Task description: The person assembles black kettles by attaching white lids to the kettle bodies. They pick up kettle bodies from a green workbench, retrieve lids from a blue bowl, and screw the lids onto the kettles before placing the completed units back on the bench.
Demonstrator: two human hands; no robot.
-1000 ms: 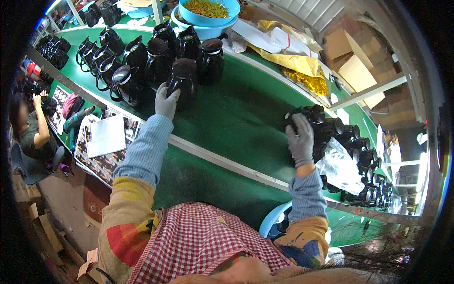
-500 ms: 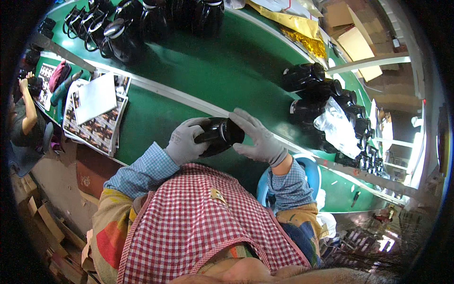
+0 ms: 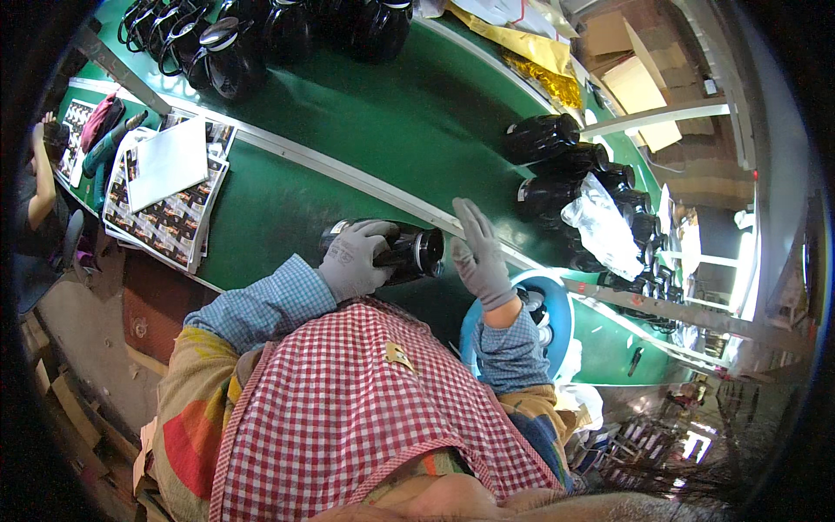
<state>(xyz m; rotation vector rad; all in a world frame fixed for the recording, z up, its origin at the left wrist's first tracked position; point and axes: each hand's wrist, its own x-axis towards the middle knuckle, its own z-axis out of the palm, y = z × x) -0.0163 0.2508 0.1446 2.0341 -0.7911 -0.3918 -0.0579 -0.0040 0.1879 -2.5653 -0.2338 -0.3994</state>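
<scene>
A glossy black jug (image 3: 407, 250) lies on its side at the near edge of the green bench, its round mouth facing right. Over its body my left hand (image 3: 355, 263), in a grey glove, is closed with the fingers wrapped round it. My right hand (image 3: 482, 264), gloved too, is raised just right of the mouth, apart from it. Its fingers are stretched out and nothing is in them. Below the right forearm stands a light blue tub (image 3: 566, 324) with several round, shiny parts inside.
Black jugs with handles (image 3: 230, 61) stand at the far left of the green bench (image 3: 365, 130). More black jugs (image 3: 541, 139) lie on the right beside a clear plastic bag (image 3: 602, 228). Printed sheets (image 3: 161, 228) are stacked at left. A person (image 3: 43, 196) sits at far left.
My right hand has drawn away from the jug's mouth and straightened its fingers. The jug has come down toward the bench in my left hand. The whole view has shifted slightly.
</scene>
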